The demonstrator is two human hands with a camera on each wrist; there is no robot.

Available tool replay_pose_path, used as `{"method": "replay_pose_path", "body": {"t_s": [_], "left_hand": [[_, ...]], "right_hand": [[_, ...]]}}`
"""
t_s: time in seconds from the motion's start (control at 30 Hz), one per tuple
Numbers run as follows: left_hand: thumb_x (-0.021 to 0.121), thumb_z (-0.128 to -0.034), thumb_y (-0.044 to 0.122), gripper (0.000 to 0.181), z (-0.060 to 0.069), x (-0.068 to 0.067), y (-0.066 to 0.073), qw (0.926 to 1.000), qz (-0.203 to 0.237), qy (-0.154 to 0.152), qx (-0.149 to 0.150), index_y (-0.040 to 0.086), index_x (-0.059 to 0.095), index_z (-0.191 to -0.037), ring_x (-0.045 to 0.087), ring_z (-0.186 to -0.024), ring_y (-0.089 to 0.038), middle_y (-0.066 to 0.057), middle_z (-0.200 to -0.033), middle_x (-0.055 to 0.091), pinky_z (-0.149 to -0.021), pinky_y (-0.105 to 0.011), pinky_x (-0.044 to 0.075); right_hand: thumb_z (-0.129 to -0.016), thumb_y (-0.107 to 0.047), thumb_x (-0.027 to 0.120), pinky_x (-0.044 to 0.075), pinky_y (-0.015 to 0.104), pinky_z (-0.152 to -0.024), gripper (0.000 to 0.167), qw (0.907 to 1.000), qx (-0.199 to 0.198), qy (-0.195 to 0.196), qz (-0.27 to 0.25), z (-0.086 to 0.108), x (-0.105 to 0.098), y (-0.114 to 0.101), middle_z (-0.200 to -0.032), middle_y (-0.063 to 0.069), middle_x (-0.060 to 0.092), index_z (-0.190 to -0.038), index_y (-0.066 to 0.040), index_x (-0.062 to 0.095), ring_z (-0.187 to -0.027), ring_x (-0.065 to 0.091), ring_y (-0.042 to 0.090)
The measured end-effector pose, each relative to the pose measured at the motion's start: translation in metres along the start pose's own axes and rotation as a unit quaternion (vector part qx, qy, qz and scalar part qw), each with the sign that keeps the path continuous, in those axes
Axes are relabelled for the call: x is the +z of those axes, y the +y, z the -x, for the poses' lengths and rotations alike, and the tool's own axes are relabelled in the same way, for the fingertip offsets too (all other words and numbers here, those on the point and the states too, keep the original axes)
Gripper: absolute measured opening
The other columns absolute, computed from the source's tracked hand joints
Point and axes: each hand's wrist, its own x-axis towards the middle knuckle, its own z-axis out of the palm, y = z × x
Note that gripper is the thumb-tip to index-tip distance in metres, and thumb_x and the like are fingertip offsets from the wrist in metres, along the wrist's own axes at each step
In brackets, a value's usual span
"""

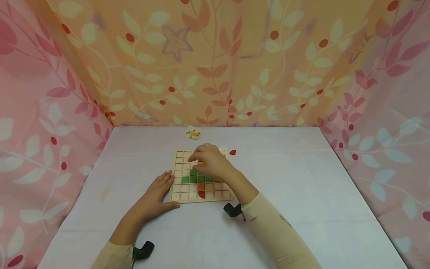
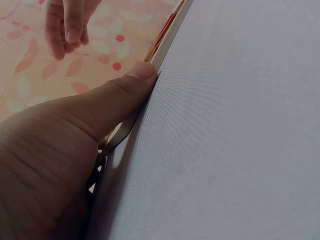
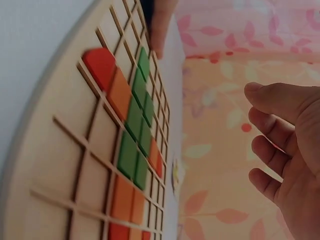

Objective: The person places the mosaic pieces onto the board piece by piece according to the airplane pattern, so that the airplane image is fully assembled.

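Note:
A wooden grid board (image 1: 176, 188) lies on the table, with green tiles (image 1: 193, 179) set in its middle cells. Below them sit an orange tile (image 1: 201, 186) and a red rounded tile (image 1: 201, 194); more orange and red tiles (image 3: 120, 231) show in the right wrist view. My left hand (image 1: 157, 195) rests against the board's left side and lower left corner, its thumb touching the edge. Above the upper part of the board hovers my right hand (image 1: 211, 161), fingers loosely bent, nothing visible between them in the right wrist view (image 3: 295, 140). It hides several cells.
Just off the board's upper right corner lies a loose red quarter-round tile (image 1: 233, 152). A small pattern card (image 1: 193, 132) is near the table's back edge. Patterned cloth walls (image 1: 215, 67) stand at the back and both sides of the white table (image 1: 302, 179).

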Motion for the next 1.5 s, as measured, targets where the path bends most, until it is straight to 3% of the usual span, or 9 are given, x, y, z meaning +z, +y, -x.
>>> {"method": "replay_pose_path", "body": {"t_s": [0.3,0.6,0.93,1.13,1.5], "left_hand": [[0.08,-0.0802,0.062,0.111,-0.001,0.002,0.0,0.9999,-0.005,-0.001,-0.01,0.006,0.028,-0.162,0.012,-0.159,-0.031,-0.008,-0.172,0.018,-0.126,-0.056,0.016],[0.079,-0.0805,0.062,0.111,-0.001,0.002,0.002,0.9999,-0.003,-0.001,-0.014,0.006,0.028,-0.162,0.012,-0.159,-0.033,-0.009,-0.172,0.018,-0.125,-0.057,0.019],[0.079,-0.0804,0.062,0.111,-0.001,0.001,0.003,0.9999,-0.003,0.004,-0.012,0.005,0.028,-0.161,0.013,-0.159,-0.032,-0.009,-0.171,0.019,-0.125,-0.057,0.019],[0.078,-0.0801,0.065,0.113,-0.001,0.001,0.0,0.9999,-0.004,0.002,-0.016,0.007,0.027,-0.162,0.011,-0.159,-0.031,-0.007,-0.172,0.017,-0.126,-0.056,0.018],[0.076,-0.0791,0.068,0.114,-0.001,0.004,0.0,0.9998,0.001,0.002,-0.017,0.007,0.027,-0.162,0.012,-0.159,-0.032,-0.008,-0.172,0.017,-0.125,-0.057,0.018]], "right_hand": [[-0.092,-0.022,0.078,0.043,0.046,-0.104,0.023,0.9994,0.015,0.028,-0.013,0.016,-0.026,0.021,-0.111,-0.006,0.07,-0.115,-0.022,0.079,-0.116,0.056,0.02],[-0.091,-0.021,0.079,0.042,0.048,-0.106,0.024,0.998,0.052,0.036,-0.007,0.029,-0.033,0.052,-0.112,-0.005,0.071,-0.116,-0.021,0.078,-0.117,0.057,0.021],[-0.091,-0.019,0.077,0.042,0.051,-0.108,0.025,0.994,0.102,0.038,-0.011,0.05,-0.026,0.11,-0.115,0.0,0.071,-0.116,-0.015,0.078,-0.118,0.057,0.026],[-0.092,-0.018,0.074,0.039,0.053,-0.111,0.026,0.9896,0.142,0.015,-0.017,0.056,-0.017,0.14,-0.119,0.002,0.07,-0.118,-0.014,0.077,-0.122,0.056,0.028],[-0.091,-0.017,0.073,0.041,0.05,-0.113,0.031,0.9864,0.161,-0.021,-0.028,0.05,-0.004,0.164,-0.124,0.006,0.068,-0.122,-0.013,0.075,-0.124,0.055,0.029]]}}
